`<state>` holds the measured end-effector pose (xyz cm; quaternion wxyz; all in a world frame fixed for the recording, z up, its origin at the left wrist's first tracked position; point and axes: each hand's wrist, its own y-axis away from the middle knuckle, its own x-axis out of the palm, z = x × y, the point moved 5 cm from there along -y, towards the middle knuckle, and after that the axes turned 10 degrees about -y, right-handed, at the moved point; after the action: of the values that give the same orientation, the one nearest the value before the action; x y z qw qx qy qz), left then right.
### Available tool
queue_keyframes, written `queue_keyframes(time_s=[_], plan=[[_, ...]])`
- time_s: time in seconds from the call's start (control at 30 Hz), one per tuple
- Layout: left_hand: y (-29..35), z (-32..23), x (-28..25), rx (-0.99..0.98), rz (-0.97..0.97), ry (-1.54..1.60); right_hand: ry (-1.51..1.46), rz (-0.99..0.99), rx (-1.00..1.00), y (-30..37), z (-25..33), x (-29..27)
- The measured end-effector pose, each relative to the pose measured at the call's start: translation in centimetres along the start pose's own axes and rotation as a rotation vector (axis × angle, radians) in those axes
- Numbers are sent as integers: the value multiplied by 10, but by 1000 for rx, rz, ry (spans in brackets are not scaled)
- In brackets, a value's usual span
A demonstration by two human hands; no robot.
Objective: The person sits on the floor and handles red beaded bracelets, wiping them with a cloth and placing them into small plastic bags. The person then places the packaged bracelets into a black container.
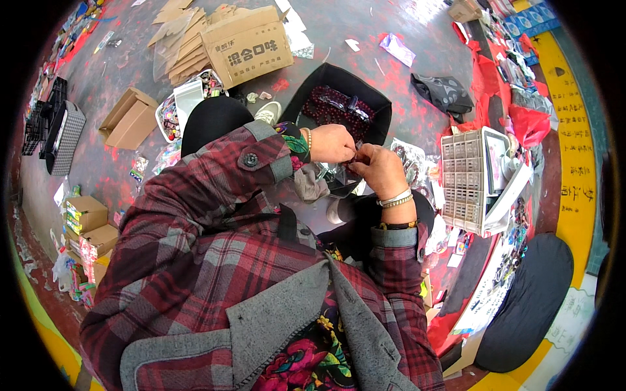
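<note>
My left hand (329,144) and my right hand (381,171) meet in front of me, fingers closed in a pinch. Whatever lies between their fingertips is small and dark, and I cannot make it out. Just under the hands hangs or lies some clear, shiny plastic (336,173); whether it is held is unclear. Beyond them stands an open black fabric bin (380,107), with dark red, bead-like goods (326,104) and clear wrapping inside. A crumpled grey cloth (310,183) is below my left hand, near my lap.
A whitish plastic crate (464,179) stands close on the right, amid packets. A dark patterned bag (442,94) lies beyond it. Ahead left are a large cardboard box (248,47), a smaller open box (128,118) and a white tub (188,101) of small goods.
</note>
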<state>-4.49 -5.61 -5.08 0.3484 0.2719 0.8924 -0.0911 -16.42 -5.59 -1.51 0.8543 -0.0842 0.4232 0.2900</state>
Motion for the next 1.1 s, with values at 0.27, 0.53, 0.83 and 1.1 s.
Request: queue_keyframes(time_s=[0.27, 0.53, 0.83, 1.1], plan=[[-2, 8, 4, -23, 29, 184, -164, 26, -5, -1, -4, -3], [3, -4, 6, -77, 239, 486, -367, 53, 142, -2, -22, -8], [0, 10, -7, -168, 85, 704, -1384, 42, 146, 6, -12, -35], [-1, 0, -30, 12, -12, 709, -1186, -92, 129, 11, -22, -44]])
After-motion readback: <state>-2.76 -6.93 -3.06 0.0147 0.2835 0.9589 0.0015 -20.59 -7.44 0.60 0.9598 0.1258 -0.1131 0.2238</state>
